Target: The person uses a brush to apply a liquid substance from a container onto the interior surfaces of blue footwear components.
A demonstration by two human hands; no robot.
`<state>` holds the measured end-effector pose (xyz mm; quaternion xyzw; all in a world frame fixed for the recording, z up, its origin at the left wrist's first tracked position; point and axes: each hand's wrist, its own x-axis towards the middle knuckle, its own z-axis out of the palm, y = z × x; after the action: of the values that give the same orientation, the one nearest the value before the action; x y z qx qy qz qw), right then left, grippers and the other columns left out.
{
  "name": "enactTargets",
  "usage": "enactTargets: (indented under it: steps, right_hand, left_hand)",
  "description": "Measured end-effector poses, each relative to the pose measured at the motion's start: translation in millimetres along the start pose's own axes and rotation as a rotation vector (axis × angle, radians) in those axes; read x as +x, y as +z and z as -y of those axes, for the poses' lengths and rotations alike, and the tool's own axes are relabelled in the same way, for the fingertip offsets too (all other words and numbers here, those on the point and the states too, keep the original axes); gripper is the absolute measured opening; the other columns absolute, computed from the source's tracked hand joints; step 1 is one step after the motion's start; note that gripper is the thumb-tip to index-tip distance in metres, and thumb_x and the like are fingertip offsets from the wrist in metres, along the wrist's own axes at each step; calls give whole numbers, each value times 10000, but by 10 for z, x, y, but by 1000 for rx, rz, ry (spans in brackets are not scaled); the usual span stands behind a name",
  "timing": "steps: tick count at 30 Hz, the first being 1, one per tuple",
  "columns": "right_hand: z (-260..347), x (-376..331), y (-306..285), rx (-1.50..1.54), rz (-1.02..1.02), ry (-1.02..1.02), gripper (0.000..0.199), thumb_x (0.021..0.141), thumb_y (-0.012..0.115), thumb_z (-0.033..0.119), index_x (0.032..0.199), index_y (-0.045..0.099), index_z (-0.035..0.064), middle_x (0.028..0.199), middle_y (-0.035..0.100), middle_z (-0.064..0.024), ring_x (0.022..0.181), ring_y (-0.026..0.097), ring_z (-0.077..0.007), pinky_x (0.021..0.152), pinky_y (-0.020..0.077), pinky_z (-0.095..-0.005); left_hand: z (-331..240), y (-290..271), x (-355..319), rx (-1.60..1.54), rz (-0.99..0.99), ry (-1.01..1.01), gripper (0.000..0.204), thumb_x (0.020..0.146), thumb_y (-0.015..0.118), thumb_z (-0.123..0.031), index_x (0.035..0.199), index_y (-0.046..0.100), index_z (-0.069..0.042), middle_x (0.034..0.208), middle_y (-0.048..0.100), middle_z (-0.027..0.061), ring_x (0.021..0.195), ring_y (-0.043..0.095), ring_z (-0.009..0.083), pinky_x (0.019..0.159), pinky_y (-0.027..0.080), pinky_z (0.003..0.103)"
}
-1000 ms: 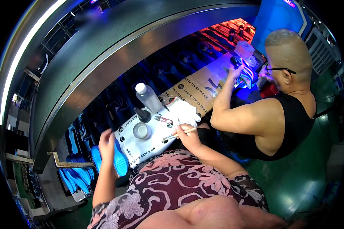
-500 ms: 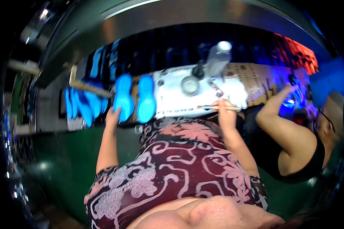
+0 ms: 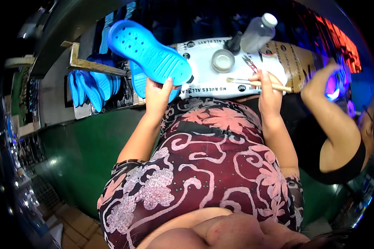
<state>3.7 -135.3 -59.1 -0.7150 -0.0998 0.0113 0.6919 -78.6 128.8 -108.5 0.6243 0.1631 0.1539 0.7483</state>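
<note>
**Head view: blue sole lifted, brush at the ready**

Head view, item one: left hand (image 3: 157, 96), fingers and thumb clamped on the heel end of a bright blue moulded foam shoe sole (image 3: 148, 52), held up over the counter's left end, studded underside facing the camera.

Item two: right hand (image 3: 270, 88), closed around a thin wooden-handled brush (image 3: 257, 83), lying level, bristles pointing left toward the sole.

Item three: white printed sheet (image 3: 207, 76) covering the counter (image 3: 297, 62); on it a small round open tin (image 3: 223, 60), a dark small bottle (image 3: 234, 42) and a clear plastic bottle with white cap (image 3: 257, 32).

Item four: rack of further blue soles (image 3: 89, 85), left of the counter. A co-worker's bare arm (image 3: 332, 120) at right, busy at a purple-lit spot.

Step in hand, as judged: sole picked up for brushing. Next move likely calls for loading the bristles at the tin and steadying the sole.

Against half a second ago: the sole then lay flat beside its pair; it is now raised in the left hand.
</note>
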Motion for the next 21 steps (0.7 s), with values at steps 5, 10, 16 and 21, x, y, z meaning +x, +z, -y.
enactTargets:
  steps: [5, 10, 16, 21]
  right_hand:
    - [200, 69, 157, -262, 164, -444, 288, 909, 529, 131, 672, 648, 19, 616, 604, -54, 588, 530, -191, 694, 407, -321]
    - [83, 2, 182, -380, 187, -529, 270, 901, 525, 151, 681, 645, 49, 638, 611, -34, 642, 564, -197, 894, 389, -393]
    - [43, -7, 158, -542, 221, -575, 246, 883, 542, 126, 668, 639, 56, 627, 606, -44, 630, 556, -205, 854, 399, -390]
    - [-20, -12, 97, -468, 156, -559, 246, 878, 548, 127, 660, 639, 58, 627, 608, -36, 630, 559, -203, 849, 402, -388]
  left_hand:
    - [24, 312, 16, 46, 92, 150, 434, 830, 602, -36, 1219, 417, 17, 1075, 582, 119, 941, 597, 190, 856, 476, 316]
    - [-65, 485, -54, 100, 153, 218, 402, 817, 613, -37, 1178, 458, 47, 1074, 588, 114, 986, 575, 172, 892, 446, 310]
    - [-101, 504, -89, 157, 167, 225, 402, 804, 588, -6, 1179, 454, 53, 1065, 591, 119, 963, 591, 165, 871, 461, 302]
    - [-48, 479, -68, 213, 193, 233, 441, 805, 601, -5, 1206, 425, 49, 1093, 588, 137, 978, 591, 191, 881, 458, 322]
